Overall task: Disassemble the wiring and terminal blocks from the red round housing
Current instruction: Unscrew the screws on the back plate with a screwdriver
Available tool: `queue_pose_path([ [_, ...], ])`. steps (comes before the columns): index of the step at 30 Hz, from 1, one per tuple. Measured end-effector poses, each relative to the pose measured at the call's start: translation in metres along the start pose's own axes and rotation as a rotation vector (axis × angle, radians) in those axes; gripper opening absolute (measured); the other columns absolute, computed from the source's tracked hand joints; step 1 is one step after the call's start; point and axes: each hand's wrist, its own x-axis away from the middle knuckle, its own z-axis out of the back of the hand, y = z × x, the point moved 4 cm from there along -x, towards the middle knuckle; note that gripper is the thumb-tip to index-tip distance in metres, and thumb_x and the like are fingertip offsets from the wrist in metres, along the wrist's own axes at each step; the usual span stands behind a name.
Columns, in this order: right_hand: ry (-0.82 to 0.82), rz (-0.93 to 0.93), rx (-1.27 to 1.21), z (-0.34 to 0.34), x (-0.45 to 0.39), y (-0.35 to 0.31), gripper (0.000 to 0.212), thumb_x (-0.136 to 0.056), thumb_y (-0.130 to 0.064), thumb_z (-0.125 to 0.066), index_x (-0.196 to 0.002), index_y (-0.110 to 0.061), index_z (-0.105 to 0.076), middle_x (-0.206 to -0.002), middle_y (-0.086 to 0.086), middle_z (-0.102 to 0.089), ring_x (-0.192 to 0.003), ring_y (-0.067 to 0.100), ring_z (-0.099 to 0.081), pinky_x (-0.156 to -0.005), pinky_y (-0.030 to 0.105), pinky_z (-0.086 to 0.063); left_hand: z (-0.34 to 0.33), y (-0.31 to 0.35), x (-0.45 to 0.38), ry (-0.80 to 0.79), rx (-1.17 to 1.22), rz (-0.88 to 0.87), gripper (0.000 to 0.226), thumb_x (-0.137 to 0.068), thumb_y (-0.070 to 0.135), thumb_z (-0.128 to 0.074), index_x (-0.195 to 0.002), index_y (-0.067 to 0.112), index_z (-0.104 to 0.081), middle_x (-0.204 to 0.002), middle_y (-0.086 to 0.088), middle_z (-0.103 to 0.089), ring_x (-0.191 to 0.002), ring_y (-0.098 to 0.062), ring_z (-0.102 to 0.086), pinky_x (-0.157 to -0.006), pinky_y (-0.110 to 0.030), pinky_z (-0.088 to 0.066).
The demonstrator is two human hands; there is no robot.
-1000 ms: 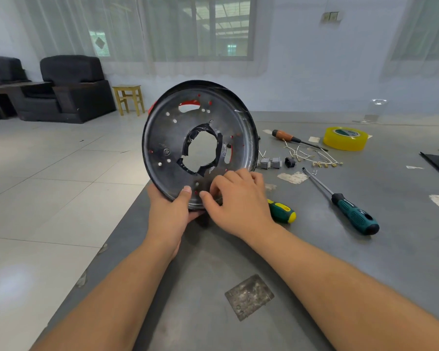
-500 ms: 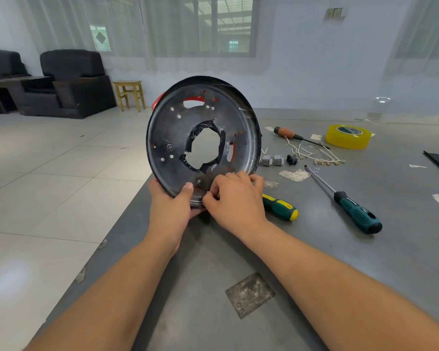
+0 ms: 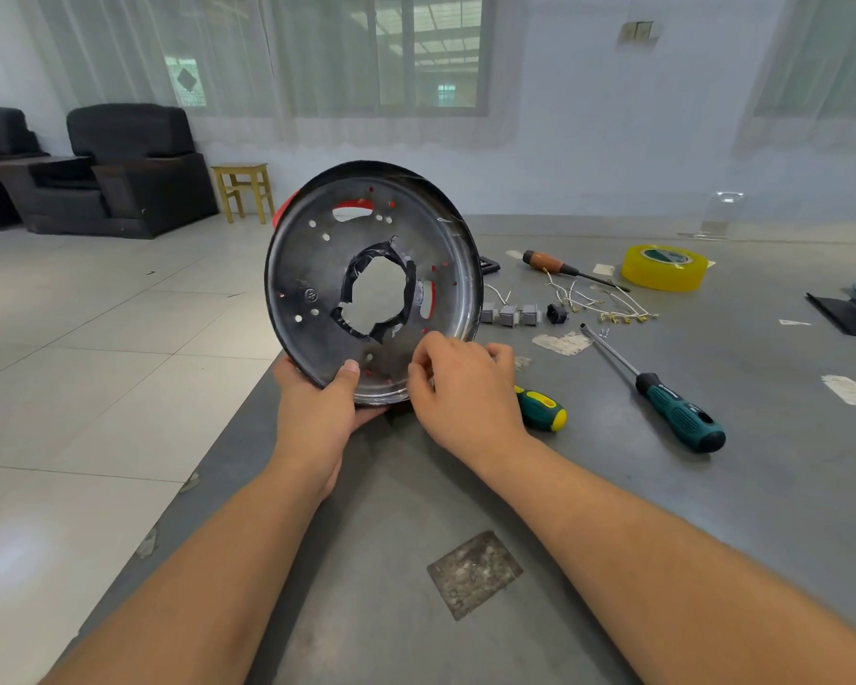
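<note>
Only the head view to go on here, so: the red round housing (image 3: 366, 284) is held up on edge over the near-left corner of the grey table (image 3: 712, 511), its dark metal underside facing the camera and the red shell only peeking out at the top left and through a few slots. The left hand (image 3: 317, 412) cups the lower rim from below, thumb pressed flat on the plate face, fingers wrapped behind — that's the hand carrying the weight. The right hand (image 3: 465, 388) is at the bottom-right of the rim, fingers curled in with thumb and forefinger pinched together right at the plate's lower edge; I can't tell if there's a screw or clip between them, it's too small and the knuckles hide it. The relation that matters: whatever is being worked sits on the lower rim just left of the right fingertips, touching or nearly so, and the disc's face tilts toward the person, so the right hand is the nearer one for picking and the left just needs to keep the disc steady. My guess is most of the job is done already — the grey terminal blocks (image 3: 510, 314) and loose white wires (image 3: 594, 301) lie on the table to the right beyond the housing, near the yellow tape roll (image 3: 663, 267), with the teal screwdriver (image 3: 663, 398) nearer.
</note>
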Motion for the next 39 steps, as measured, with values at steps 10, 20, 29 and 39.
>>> queue_pose_path([
  [10, 0.069, -0.158, -0.389, 0.046, 0.004, 0.053, 0.017, -0.087, -0.016, -0.061, -0.092, -0.029, -0.071, -0.076, -0.014, -0.064, -0.074, 0.004, -0.059, -0.07, 0.014, -0.047, 0.0, 0.003, 0.001, -0.009, -0.023, 0.018, 0.044, -0.103, 0.003, -0.061, -0.138, 0.019, -0.041, -0.136, -0.001, -0.061, -0.115, -0.023, -0.07, -0.075, -0.045, -0.066],
  [20, 0.155, -0.508, -0.565, 0.118, 0.004, 0.176, 0.016, -0.089, -0.005, -0.064, -0.09, -0.017, -0.073, -0.077, 0.0, -0.077, -0.073, 0.016, -0.074, -0.078, 0.037, -0.062, 0.001, 0.001, -0.001, 0.021, -0.039, 0.027, 0.043, -0.102, 0.003, -0.063, -0.134, 0.021, -0.042, -0.132, 0.001, -0.06, -0.116, -0.026, -0.069, -0.072, -0.043, -0.066],
  [29, 0.177, -0.71, -0.578, 0.109, 0.011, 0.27, 0.012, -0.093, 0.002, -0.059, -0.097, -0.002, -0.07, -0.084, 0.014, -0.075, -0.068, 0.018, -0.07, -0.063, 0.019, -0.061, 0.002, -0.002, -0.004, 0.03, -0.028, 0.028, 0.045, -0.102, 0.004, -0.063, -0.138, 0.022, -0.043, -0.132, 0.002, -0.062, -0.112, -0.022, -0.072, -0.072, -0.044, -0.066],
  [39, 0.05, -0.627, -0.39, 0.075, -0.024, 0.284, 0.013, -0.085, -0.009, -0.069, -0.088, -0.02, -0.074, -0.072, -0.004, -0.076, -0.064, 0.011, -0.068, -0.073, 0.028, -0.055, 0.005, -0.009, -0.013, 0.017, -0.015, 0.021, 0.036, -0.101, 0.004, -0.065, -0.118, 0.032, -0.049, -0.135, -0.003, -0.063, -0.112, -0.027, -0.074, -0.076, -0.048, -0.066],
])
